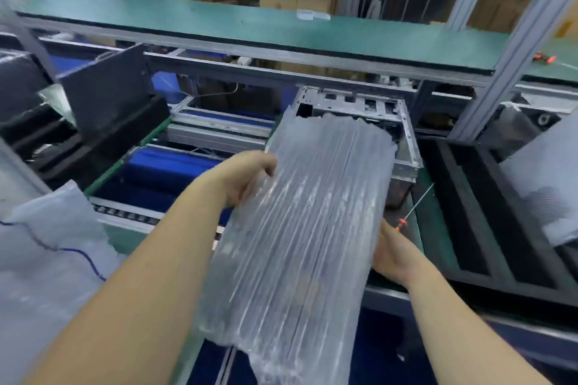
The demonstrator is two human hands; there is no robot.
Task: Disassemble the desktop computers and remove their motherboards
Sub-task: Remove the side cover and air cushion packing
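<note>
A grey sheet-metal desktop computer chassis (359,106) lies open on the green workbench mat (433,222), its near half hidden behind a long clear air-column cushion sleeve (300,228) that the person holds tilted in front of it. The left hand (247,176) curls its fingers round the sleeve's left edge; the right hand (391,256) supports the right edge from beneath, its fingers mostly hidden, so how tightly it holds cannot be told. Whether a board is inside the sleeve is unclear. The step appears to be moving this padded sleeve, which is best done level, both edges supported, clear of the orange-handled screwdriver (416,206) lying beside the chassis.
</note>
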